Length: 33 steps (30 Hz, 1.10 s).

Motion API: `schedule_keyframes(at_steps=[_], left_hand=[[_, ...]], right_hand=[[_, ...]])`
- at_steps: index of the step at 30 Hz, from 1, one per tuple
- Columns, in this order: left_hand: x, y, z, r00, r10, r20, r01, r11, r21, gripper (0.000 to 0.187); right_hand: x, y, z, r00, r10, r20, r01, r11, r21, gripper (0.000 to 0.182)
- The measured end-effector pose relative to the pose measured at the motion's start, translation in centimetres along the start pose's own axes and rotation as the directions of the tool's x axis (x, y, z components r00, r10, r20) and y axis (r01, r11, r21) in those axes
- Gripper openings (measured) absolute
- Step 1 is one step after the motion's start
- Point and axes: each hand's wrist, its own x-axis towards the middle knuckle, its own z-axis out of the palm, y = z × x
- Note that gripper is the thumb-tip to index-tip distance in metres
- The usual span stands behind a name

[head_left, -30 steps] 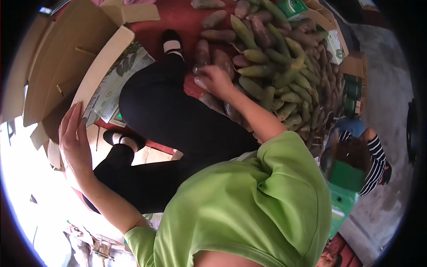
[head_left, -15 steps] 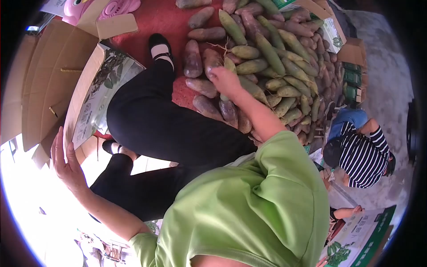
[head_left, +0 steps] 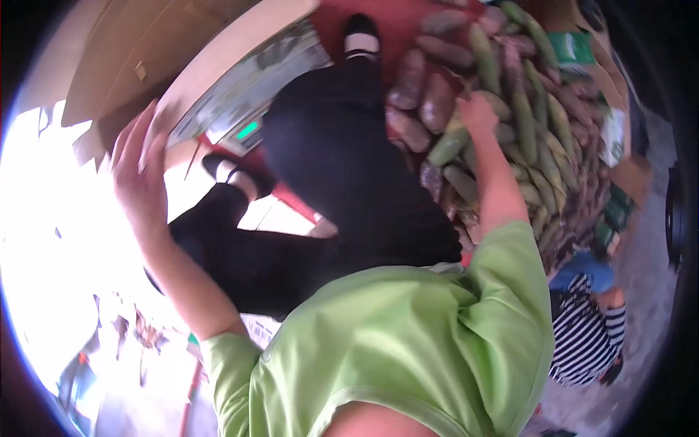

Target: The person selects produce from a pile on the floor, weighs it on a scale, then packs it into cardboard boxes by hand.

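My right hand [head_left: 478, 115] is closed at the upper end of a long green radish [head_left: 448, 147], over a pile of radishes [head_left: 526, 124]. Motion blurs its fingertips. Thick purplish radishes [head_left: 439, 102] lie just left of that hand, and green ones stretch out to its right. On the other side, my left hand [head_left: 140, 175] is raised with its fingers spread and nothing in it. Its fingertips overlap the near end of a cardboard box [head_left: 207, 62] in this view.
Brown cardboard flaps [head_left: 135, 54] rise at the upper left. My black-trousered legs [head_left: 335, 138] lie between the box and the pile. A person in a striped top [head_left: 588, 339] crouches at the lower right, near an open carton [head_left: 630, 182]. Red cloth [head_left: 399, 33] shows under the radishes.
The view has turned, so the pile and box sit further right. My right hand now has a green radish extending below it; my left hand stays raised with fingers apart.
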Motion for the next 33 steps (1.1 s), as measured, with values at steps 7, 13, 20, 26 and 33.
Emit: schedule_keyframes(at_steps=[7,13,20,26,33], left_hand=[[0.1,0.4,-0.3,1.000,0.026,-0.010,-0.027,1.000,-0.015,0.030],[0.1,0.4,-0.6,1.000,-0.015,-0.002,0.015,0.997,-0.077,0.032],[-0.3,0.8,-0.9,1.000,0.003,0.028,0.000,0.994,-0.110,0.027],[-0.6,1.2,-1.2,0.993,0.010,0.121,0.002,0.995,-0.098,0.025],[-0.8,1.5,-1.2,0.993,-0.018,0.119,0.040,0.982,-0.184,0.027]], right_hand=[[0.6,0.1,1.7,1.000,-0.029,0.009,0.027,0.992,0.122,0.035],[0.2,1.1,-0.7,0.953,-0.297,0.057,0.279,0.935,0.218,0.028],[-2.9,6.1,-1.1,0.975,-0.209,-0.080,0.221,0.847,0.484,0.030],[-7.3,5.9,-5.0,0.979,0.049,0.197,-0.185,0.615,0.766,0.029],[-10.2,2.1,-14.0,1.000,0.010,-0.001,-0.004,0.484,0.875,0.033]])
